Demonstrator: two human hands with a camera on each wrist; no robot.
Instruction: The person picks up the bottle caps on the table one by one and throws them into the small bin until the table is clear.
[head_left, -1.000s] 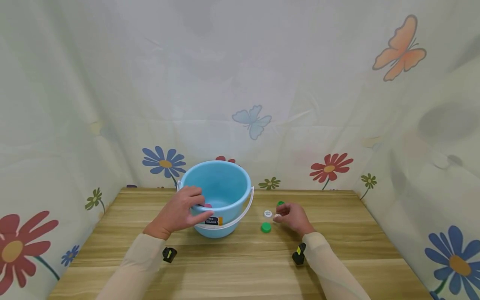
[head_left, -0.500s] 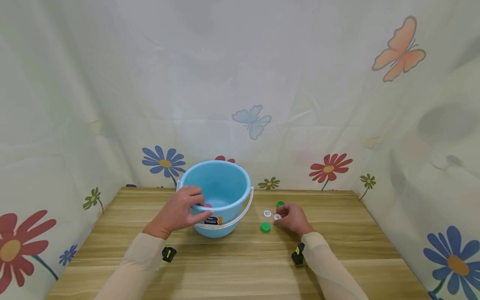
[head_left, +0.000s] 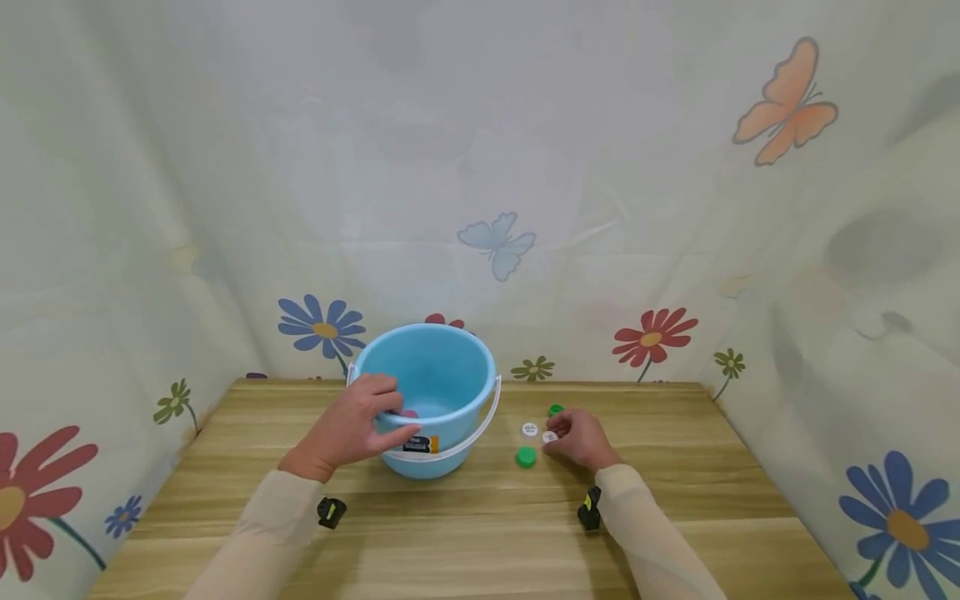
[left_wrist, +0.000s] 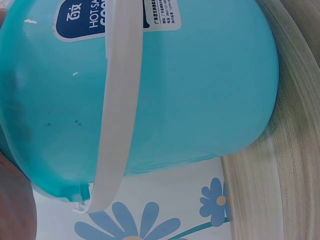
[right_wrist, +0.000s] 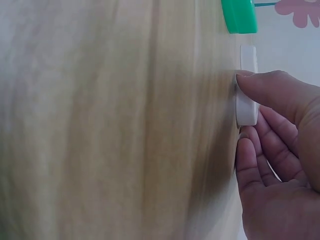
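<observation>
A light blue bucket [head_left: 457, 427] stands upright on the table. My left hand [head_left: 347, 432] grips its near left rim, fingers over the edge inside and thumb outside. A small pink thing [head_left: 408, 413] shows inside by the fingers; its kind is unclear. To the right, my right hand [head_left: 585, 440] pinches a white bottle cap [head_left: 551, 437], which lies flat on the tabletop. In the right wrist view, the thumb crosses the cap's side [right_wrist: 246, 107] and fingertips touch its lower end. Another white cap [head_left: 529, 429], a green cap [head_left: 526, 457] and a farther green cap [head_left: 556, 410] lie close by.
The bucket's white handle [left_wrist: 120, 100] hangs down its front. Wood-grain tabletop [head_left: 465, 546] spreads in front of both hands. Behind and at the sides hangs a pale curtain [head_left: 375, 167] printed with flowers and butterflies.
The white cap at my right fingers was tilted and partly covered a second ago; its printed face now shows. The head view has shifted slightly. My left hand keeps its grip on the bucket.
</observation>
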